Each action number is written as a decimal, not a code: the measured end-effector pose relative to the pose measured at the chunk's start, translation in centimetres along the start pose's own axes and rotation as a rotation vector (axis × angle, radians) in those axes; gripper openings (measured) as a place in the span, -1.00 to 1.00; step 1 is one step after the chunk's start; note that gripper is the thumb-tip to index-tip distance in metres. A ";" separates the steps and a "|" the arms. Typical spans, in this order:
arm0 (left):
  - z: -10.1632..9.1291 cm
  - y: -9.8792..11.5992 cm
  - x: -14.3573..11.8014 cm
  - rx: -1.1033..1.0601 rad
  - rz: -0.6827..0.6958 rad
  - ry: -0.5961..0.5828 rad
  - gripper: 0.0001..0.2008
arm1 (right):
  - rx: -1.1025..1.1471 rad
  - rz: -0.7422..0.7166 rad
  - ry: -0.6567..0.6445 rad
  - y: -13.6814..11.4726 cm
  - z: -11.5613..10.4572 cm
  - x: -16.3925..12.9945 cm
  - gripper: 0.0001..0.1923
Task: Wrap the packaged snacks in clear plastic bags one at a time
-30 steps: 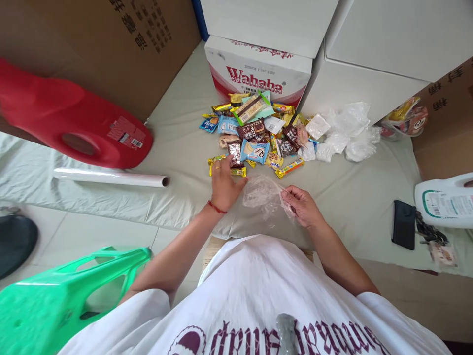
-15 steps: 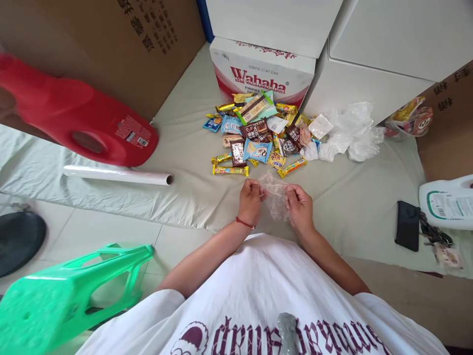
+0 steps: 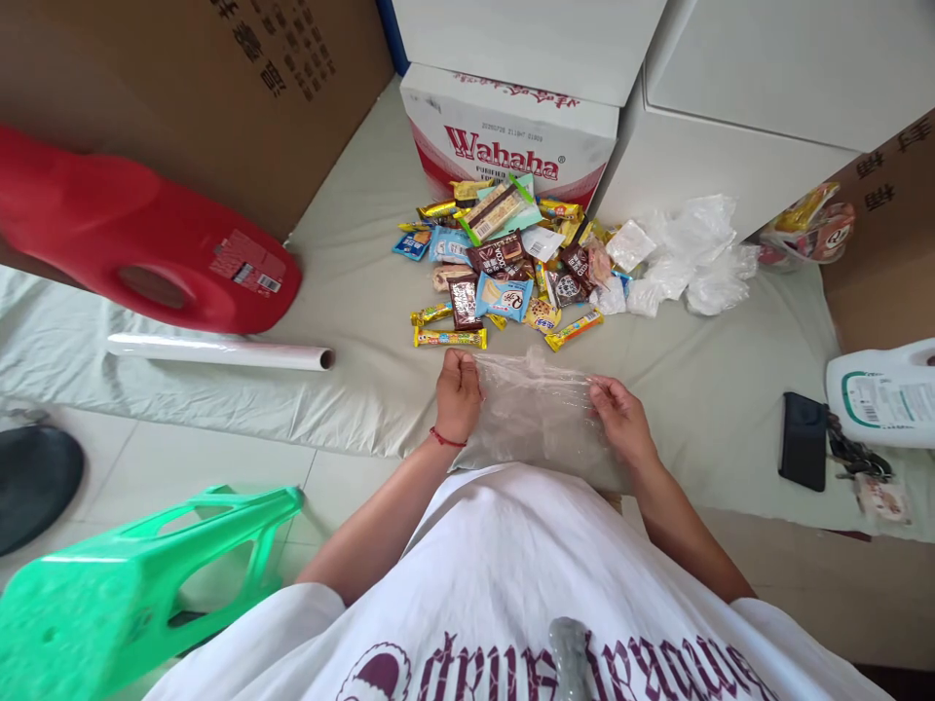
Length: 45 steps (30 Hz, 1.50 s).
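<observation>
Pale sheeting [image 3: 351,292] covers the floor; just before the snack pile [image 3: 504,268], left hand [image 3: 458,394] and right hand [image 3: 619,419] pinch a clear plastic bag [image 3: 537,414], stretching it flat.

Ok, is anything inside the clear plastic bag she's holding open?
Nothing shows inside the clear plastic bag, stretched flat between the left hand and right hand; only the pale sheet shows through. Its lower edge is hidden behind the shirt.
</observation>
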<state>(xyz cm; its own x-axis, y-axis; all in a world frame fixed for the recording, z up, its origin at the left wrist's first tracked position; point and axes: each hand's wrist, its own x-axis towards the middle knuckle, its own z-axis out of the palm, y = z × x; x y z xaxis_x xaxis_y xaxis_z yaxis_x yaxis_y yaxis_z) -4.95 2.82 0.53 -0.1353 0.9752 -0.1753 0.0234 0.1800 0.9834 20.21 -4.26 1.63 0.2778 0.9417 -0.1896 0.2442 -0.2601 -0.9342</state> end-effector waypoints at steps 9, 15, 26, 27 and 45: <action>0.9 0.5 -1.6 0.013 0.044 -0.177 -0.61 | -0.339 -0.410 -0.274 -2.5 2.4 3.6 -0.73; -0.7 0.2 -1.8 0.055 0.031 -0.207 -0.66 | -0.051 -0.130 -0.197 -1.9 2.8 4.2 -0.64; -1.2 1.9 0.3 0.641 0.397 -0.164 -0.23 | -0.064 -0.186 -0.274 -3.9 3.1 3.6 -0.61; -0.7 2.2 0.6 0.692 0.431 -0.216 -0.15 | -0.074 -0.199 -0.289 -4.1 3.3 3.5 -0.60; -3.8 -1.3 5.5 0.477 0.187 -0.227 -0.63 | 0.032 -0.048 0.101 1.1 -0.8 5.3 -0.61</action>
<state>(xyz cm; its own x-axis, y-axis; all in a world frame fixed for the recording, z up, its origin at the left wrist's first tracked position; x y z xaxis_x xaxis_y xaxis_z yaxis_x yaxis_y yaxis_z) -9.52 7.44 -1.50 0.1296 0.9899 -0.0580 0.4795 -0.0113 0.8775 22.69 0.32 -0.19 0.3589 0.9264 -0.1143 0.2307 -0.2066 -0.9508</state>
